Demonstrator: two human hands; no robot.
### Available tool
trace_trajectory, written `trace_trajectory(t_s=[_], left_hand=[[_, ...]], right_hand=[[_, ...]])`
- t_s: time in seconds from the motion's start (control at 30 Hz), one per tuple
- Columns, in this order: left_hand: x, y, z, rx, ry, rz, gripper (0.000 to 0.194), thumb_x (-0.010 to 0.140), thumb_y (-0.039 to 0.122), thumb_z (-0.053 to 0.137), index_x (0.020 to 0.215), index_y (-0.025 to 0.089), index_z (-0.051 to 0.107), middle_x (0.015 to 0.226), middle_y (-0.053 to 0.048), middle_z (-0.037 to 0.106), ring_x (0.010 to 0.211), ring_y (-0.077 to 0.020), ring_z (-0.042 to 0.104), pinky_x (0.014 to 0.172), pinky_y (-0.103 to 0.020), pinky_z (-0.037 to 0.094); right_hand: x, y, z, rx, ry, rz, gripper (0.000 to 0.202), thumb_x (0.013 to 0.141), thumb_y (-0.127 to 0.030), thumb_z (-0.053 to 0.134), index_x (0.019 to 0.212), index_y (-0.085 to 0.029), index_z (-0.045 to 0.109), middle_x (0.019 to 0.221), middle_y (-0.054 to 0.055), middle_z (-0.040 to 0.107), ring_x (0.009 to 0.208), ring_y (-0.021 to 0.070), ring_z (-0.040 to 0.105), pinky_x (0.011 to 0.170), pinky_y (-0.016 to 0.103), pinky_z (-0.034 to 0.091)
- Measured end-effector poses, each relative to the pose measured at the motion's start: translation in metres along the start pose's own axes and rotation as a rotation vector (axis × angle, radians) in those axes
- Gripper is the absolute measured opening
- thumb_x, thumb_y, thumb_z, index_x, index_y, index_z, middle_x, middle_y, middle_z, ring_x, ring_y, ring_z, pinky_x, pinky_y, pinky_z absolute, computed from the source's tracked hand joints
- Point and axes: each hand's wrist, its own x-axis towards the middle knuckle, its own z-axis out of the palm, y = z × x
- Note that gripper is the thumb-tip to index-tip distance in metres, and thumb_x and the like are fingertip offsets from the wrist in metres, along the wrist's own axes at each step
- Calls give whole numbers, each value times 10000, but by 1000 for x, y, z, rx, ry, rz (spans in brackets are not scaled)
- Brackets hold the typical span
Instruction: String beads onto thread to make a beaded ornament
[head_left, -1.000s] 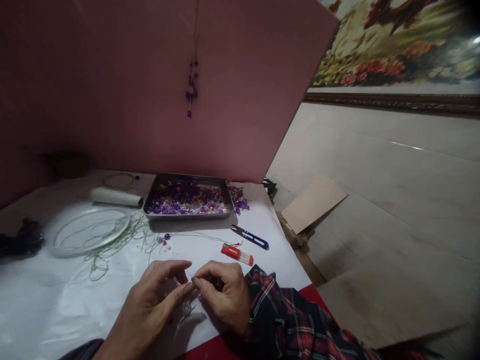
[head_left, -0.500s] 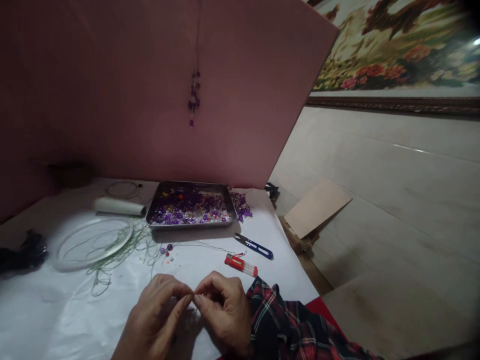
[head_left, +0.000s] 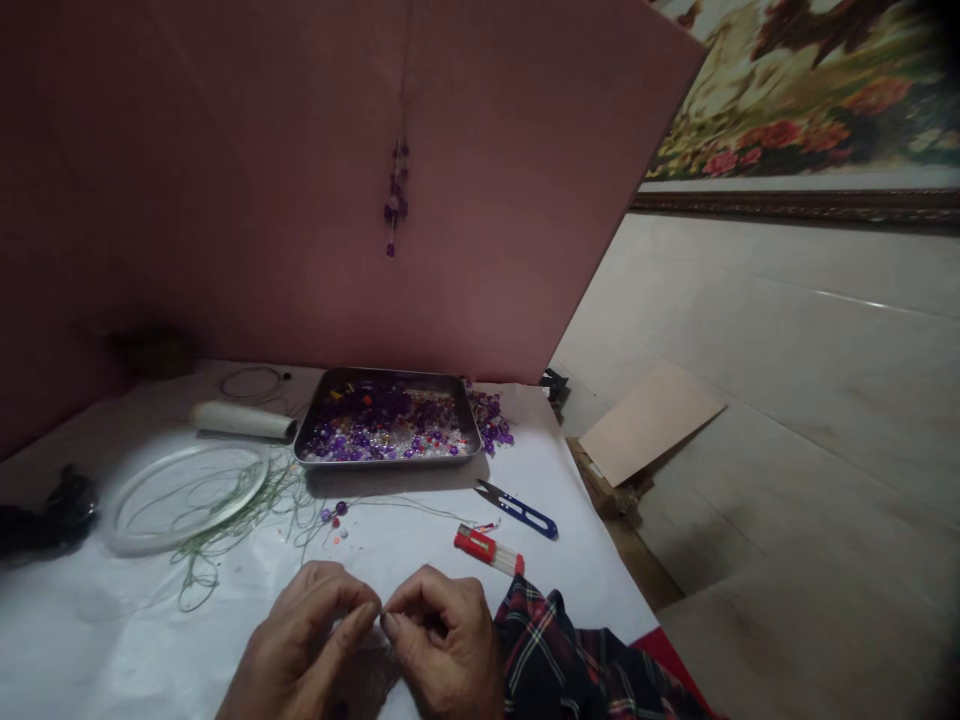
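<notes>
At the bottom of the view my left hand and my right hand meet, each with thumb and forefinger pinched together, fingertips almost touching. What they pinch is too small to make out. Below the fingertips something small and pale shows, blurred. A few loose beads in purple, red and white lie on the white table cover beyond my left hand. Just past my right hand lies a red lighter, with blue-handled thread snips behind it.
A metal tray of purple and clear beads stands at the back, more beads heaped at its right. Tangled green thread, a white ring and a pale tube lie left. A bead strand hangs against the pink panel.
The view has shifted slightly, so the tabletop sits a little lower and further right. My hands stay together in the same pinch, with a small gap now between the fingertips.
</notes>
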Motion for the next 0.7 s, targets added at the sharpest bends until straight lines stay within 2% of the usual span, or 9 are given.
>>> trace_trajectory(t_s=[0.07,0.13,0.2,0.3,0.43,0.7], left_hand=[[18,-5,-14,22,68,-21,133,778,440,637,730,335,703,765,4,718,738,-247,633,660,-297,464],[41,-12,-30,98,185,44,122,706,406,714,809,343,732,852,8,758,811,-262,650,717,-299,460],[63,-20,-41,183,202,114,93,695,334,712,786,318,727,822,-15,751,766,-261,650,689,-315,459],[83,-35,-43,322,103,199,40,704,299,682,707,273,713,751,-61,723,741,-279,640,690,-354,455],[86,-49,-35,443,19,210,118,768,322,636,717,275,731,759,-61,692,758,-268,616,699,-352,442],[82,-50,-36,328,54,208,40,741,257,683,702,262,682,742,-65,676,747,-266,597,717,-346,420]], right_hand=[[0,-3,-1,11,9,22,102,652,-131,666,640,-213,725,535,-22,575,514,124,503,491,214,365],[2,-5,-3,27,17,41,109,641,-124,662,630,-214,722,524,-24,567,498,122,489,477,213,360],[3,-6,-4,35,18,45,111,641,-119,651,626,-205,720,527,-21,559,494,119,476,471,211,353],[5,-6,-5,44,8,53,113,647,-115,637,629,-190,719,535,-17,553,489,111,462,461,206,337],[6,-7,-5,70,2,108,111,630,-102,639,610,-182,713,523,-26,540,482,100,450,461,202,318],[7,-9,-6,91,-11,144,89,637,-139,637,617,-172,718,528,-17,540,485,97,434,463,207,285]])
